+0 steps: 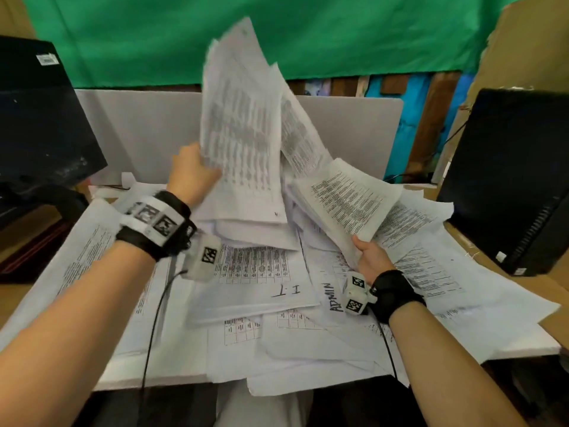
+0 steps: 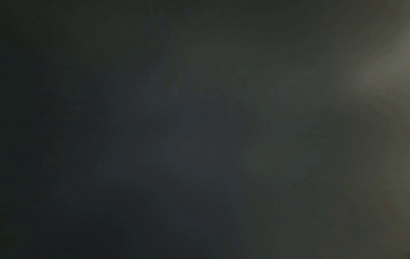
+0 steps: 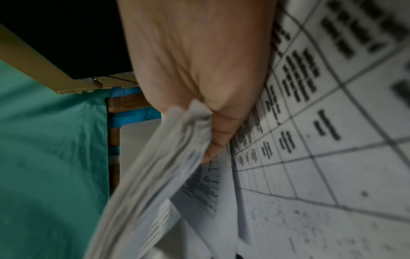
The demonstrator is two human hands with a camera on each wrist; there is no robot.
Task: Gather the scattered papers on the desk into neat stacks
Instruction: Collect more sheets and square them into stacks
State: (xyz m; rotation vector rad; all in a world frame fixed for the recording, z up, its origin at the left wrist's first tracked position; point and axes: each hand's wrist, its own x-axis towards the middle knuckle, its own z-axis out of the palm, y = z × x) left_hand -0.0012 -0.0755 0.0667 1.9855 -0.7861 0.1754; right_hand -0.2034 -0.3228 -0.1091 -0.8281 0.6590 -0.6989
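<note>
Left wrist dark; right hand (image 3: 199,70) gripping papers (image 3: 155,175)

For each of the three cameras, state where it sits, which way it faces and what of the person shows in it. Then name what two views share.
Head: worn on the head, facing forward and down at the desk; shows both forearms, the left hand gripping raised sheets, the right hand gripping a text bundle.
Left wrist: dark and blurred; nothing can be made out.
Right wrist: on the right wrist, looking along the hand at its gripped bundle.
Shared: head and right wrist both show that bundle and the green cloth.
</note>
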